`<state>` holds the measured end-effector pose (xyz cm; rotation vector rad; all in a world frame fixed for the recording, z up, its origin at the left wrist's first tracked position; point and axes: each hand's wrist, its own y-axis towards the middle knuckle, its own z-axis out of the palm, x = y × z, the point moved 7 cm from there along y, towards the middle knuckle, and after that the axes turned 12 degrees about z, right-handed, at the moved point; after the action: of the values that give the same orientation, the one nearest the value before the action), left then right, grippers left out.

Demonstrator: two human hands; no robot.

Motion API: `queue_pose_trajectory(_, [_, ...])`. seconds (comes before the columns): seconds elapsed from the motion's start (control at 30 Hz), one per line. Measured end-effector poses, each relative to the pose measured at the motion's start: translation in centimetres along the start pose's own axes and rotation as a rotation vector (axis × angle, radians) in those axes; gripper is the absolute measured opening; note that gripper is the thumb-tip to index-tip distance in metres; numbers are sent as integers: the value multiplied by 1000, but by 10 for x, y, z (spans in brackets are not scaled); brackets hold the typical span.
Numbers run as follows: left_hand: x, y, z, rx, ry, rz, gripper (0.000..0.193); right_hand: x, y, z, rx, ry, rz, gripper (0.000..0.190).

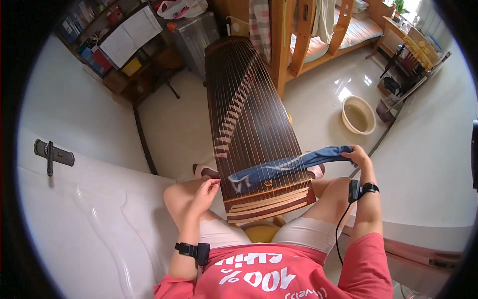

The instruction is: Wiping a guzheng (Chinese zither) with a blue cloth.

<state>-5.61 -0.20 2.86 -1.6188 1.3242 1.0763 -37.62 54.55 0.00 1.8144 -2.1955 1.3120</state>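
A dark wooden guzheng (257,123) stretches away from me, its near end above my lap. Slanting bridges (233,112) hold up its strings. A blue cloth (276,168) with white trim lies crosswise near the close end, beneath the strings. Its left end is blurred. My right hand (358,155) grips the cloth's right end, out past the instrument's right edge. At the left edge, my left hand (205,194) holds nothing; its fingers are loosely curled, with the fingertips close to the wood.
A cream basin (358,115) of murky water stands on the floor at right. Behind the guzheng are a bunk bed (298,45) and a grey suitcase (196,33). A music stand with sheets (130,35) is at far left. A white door (93,224) is close on my left.
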Motion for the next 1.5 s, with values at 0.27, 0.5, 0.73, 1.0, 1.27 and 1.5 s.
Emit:
queue_pose_trajectory(0.27, [1,-12,0,-46,-35,-63,31,-1,-1,-101,-716,-73,267,41])
queue_pose_trajectory(0.5, [4,-5,-13,-143,-63,-72,27,54,-23,-181,-876,672,-81,44])
queue_pose_trajectory(0.73, [-48,26,-39,-200,-41,89,21,192,-120,-189,-332,955,-383,27])
queue_pose_trajectory(1.0, [-210,59,-32,-44,-64,392,23,324,-273,-235,-198,1077,-719,28])
queue_pose_trajectory(1.27, [-331,36,-5,-273,285,843,72,388,-308,-167,186,1098,-660,27])
queue_pose_trajectory(1.5, [-285,32,-34,-335,242,518,38,383,-325,-87,534,1106,-634,33])
